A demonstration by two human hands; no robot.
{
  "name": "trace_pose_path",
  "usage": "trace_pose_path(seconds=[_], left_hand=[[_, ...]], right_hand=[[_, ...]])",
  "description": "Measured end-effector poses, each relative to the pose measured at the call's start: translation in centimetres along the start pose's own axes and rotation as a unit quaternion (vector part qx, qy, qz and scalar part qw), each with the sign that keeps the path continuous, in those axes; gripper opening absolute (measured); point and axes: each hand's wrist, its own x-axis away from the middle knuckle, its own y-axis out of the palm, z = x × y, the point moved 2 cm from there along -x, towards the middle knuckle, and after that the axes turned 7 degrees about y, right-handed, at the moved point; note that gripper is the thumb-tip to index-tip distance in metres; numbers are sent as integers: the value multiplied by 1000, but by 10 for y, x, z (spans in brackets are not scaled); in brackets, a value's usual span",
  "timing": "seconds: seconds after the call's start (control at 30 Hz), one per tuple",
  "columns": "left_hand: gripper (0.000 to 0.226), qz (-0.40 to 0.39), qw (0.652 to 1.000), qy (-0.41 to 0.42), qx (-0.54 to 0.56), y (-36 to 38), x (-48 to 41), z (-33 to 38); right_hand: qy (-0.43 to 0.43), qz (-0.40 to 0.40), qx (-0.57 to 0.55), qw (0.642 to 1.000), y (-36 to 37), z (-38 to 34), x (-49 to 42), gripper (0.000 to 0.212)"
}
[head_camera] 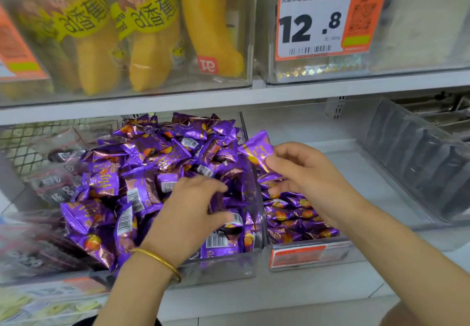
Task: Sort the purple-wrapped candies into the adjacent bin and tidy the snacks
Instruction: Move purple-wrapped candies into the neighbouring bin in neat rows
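A heap of purple-wrapped candies (152,168) fills a clear plastic bin (223,267) on the lower shelf. The adjacent clear bin (315,254) to its right holds a low layer of the same candies (292,214) near its front. My left hand (193,214), with a gold bangle on the wrist, reaches into the heap near the right wall, fingers curled around candies. My right hand (302,173) hovers over the adjacent bin and pinches one purple candy (256,147) between thumb and fingers.
Left of the full bin lie clear packs with dark snacks (50,181). A bin of dark grey packs (419,163) stands at the right. The upper shelf holds yellow banana-shaped packs (150,46) and a bin with a 12.8 price tag (323,18).
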Motion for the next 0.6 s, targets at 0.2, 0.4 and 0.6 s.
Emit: trace_pose_path(seconds=[0.2, 0.4, 0.6], left_hand=[[14, 80, 996, 3, 45, -2, 0, -3], [19, 203, 900, -47, 383, -23, 0, 17], [20, 203, 869, -41, 449, -16, -9, 57]], right_hand=[[90, -35, -174, 980, -5, 2, 0, 9], [53, -110, -181, 976, -14, 0, 5, 17], [-16, -168, -125, 978, -25, -13, 19, 20]])
